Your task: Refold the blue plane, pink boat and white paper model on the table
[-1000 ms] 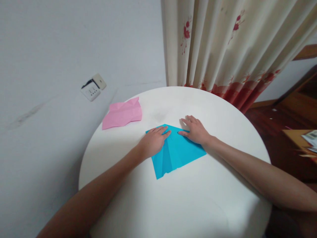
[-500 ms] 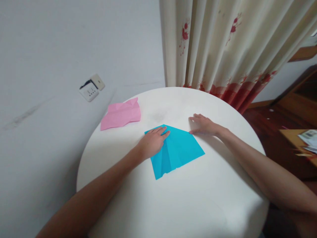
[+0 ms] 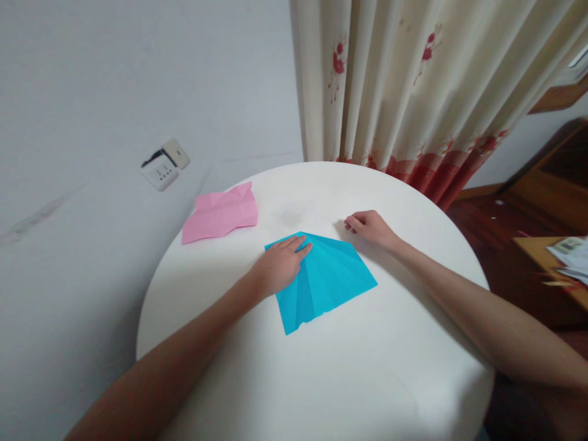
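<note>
Round white worktop (image 3: 349, 367), seen from above and in front. Blue paper (image 3: 328, 278), folded and creased, flat near the worktop's middle, one corner pointing toward the near edge.

Left hand (image 3: 278, 266) palm down on the paper's left part, fingers (image 3: 298, 244) stretched out and together, pressing flat along the upper left edge; nothing gripped, sheet only pinned beneath the palm. Left forearm crossing the worktop from the lower left.

Right hand (image 3: 370, 228) resting on the bare worktop just beside the paper's upper right corner, fingers curled loosely inward with the tips near the surface; nothing seen in its hold. Contact between fingertips and paper edge not clear at this distance. Right forearm entering from the lower right.

Pink paper (image 3: 221, 212), also creased, lying flat at the worktop's far left rim, well apart from both hands and from the blue sheet.

Behind the worktop: plain grey wall (image 3: 114, 92) bearing a wall socket (image 3: 163, 169) with a plug in it; cream curtain (image 3: 413, 86) with red flower print and a red lower band, hanging in folds down to the worktop's far edge. At right, dark wooden furniture (image 3: 551, 184) and a few papers (image 3: 569, 254) on a wooden ledge, partly cut off by the frame.
</note>
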Demonstrator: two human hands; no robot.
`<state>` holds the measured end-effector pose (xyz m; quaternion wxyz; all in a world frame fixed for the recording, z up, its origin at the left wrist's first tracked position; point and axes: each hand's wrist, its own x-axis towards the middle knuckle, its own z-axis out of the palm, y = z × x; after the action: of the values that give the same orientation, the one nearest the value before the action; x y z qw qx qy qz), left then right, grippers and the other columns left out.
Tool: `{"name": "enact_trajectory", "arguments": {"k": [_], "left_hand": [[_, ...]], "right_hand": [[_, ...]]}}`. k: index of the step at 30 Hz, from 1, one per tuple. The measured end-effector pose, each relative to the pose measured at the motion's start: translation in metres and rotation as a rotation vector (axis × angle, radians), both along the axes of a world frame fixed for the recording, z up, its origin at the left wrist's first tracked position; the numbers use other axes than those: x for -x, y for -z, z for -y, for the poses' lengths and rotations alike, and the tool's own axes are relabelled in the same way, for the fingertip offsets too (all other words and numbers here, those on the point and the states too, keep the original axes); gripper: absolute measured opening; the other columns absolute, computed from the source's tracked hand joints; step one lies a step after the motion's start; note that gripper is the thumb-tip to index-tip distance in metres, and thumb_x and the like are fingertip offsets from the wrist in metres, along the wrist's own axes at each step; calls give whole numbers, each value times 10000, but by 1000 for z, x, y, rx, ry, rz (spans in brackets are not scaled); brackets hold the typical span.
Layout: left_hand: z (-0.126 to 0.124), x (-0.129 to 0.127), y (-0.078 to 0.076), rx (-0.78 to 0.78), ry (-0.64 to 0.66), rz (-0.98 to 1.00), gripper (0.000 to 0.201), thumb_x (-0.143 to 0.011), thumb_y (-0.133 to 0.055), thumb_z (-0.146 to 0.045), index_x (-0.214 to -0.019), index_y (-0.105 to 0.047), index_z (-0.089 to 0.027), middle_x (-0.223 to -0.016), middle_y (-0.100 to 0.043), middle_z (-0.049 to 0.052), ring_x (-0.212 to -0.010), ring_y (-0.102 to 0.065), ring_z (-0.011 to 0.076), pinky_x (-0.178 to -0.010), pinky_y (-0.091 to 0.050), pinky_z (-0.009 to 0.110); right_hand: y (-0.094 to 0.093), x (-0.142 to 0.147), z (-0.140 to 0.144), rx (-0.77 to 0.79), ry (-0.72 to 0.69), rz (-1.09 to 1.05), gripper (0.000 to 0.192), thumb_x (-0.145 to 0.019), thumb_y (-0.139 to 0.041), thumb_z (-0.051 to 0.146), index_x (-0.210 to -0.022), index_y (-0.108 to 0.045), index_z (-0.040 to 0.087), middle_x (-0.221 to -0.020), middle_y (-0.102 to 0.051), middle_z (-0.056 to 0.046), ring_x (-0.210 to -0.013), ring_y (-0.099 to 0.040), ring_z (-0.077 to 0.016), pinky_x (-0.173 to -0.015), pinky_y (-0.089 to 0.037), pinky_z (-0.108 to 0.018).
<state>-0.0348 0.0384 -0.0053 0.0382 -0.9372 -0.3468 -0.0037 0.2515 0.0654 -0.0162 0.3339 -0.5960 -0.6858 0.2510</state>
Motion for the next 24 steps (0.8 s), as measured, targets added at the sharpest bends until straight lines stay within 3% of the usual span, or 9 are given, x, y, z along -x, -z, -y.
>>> {"name": "enact_trajectory", "arguments": {"k": [6, 12, 15, 19, 24], "left_hand": [[-3, 2, 1, 24, 9, -8, 532, -936, -419, -139, -1467, -446, -153, -1534, -421, 160, -1408, -412, 303, -1143, -374, 460], [-9, 7, 3, 80, 32, 74, 537, -922, -431, -140, -1457, -449, -191, -1536, -428, 117, -1409, -406, 282, -1153, -356, 450], [-13, 10, 2, 103, 67, 137, 549, -902, -436, -121, -1441, -470, -220, -1517, -446, 100, -1373, -444, 274, -1130, -393, 435], [-18, 12, -2, 144, 114, 195, 537, -884, -415, -94, -1393, -533, -218, -1450, -500, 94, -1324, -490, 246, -1126, -402, 390], [-23, 12, -4, 195, 83, 230, 503, -883, -376, -110, -1328, -579, -224, -1383, -577, 62, -1290, -526, 227, -1121, -404, 381]], "right_hand": [[2, 25, 17, 37, -185, -100, 521, -967, -423, 518, -816, -764, 154, -798, -753, -57, -724, -656, -207, -673, -467, -295], [-2, 28, 26, 155, -329, -330, 730, -963, -314, 678, -937, -788, 123, -868, -765, -98, -774, -681, -227, -753, -508, -337], [-1, 31, 28, 119, -387, -384, 776, -965, -261, 695, -969, -783, 121, -951, -766, -120, -865, -696, -237, -855, -510, -367], [-5, 36, 32, -32, -467, -249, 734, -983, -237, 669, -1016, -781, 176, -1167, -726, -107, -1104, -650, -247, -1048, -434, -416], [-8, 43, 36, -137, -542, -66, 672, -1005, -245, 620, -1067, -770, 204, -1194, -718, -94, -1174, -615, -246, -1064, -435, -428]]}}
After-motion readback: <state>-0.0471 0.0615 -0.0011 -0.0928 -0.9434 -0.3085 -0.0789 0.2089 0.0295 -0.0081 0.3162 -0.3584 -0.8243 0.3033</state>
